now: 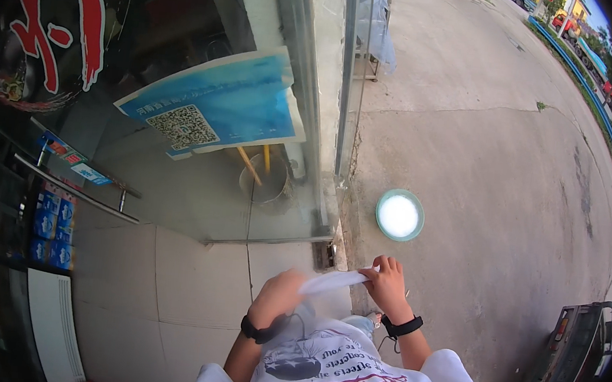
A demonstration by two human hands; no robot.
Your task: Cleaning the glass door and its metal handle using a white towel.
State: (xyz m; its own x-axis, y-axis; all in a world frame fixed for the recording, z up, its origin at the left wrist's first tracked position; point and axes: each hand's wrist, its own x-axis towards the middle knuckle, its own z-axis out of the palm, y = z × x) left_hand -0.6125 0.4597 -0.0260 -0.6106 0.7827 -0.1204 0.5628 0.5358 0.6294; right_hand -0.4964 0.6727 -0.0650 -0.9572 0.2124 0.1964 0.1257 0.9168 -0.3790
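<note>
A white cloth [334, 281] is stretched between my two hands in front of my body. My left hand [280, 295], smeared by motion, is closed on its left end. The opposite end sits pinched in my right hand [386, 283], between thumb and fingers. Both wrists wear dark bands. Beyond my right hand, on the concrete, stands a round green basin [377, 221] filled with white suds [399, 216]; neither hand touches it.
To the left is a glass door [193, 201] with a metal handle [75, 188] and a blue poster [233, 101]. Behind the glass stands a bucket [269, 191] with yellow sticks. A door frame and sill [337, 250] lie ahead. At lower right is a vehicle's rear end [556, 366].
</note>
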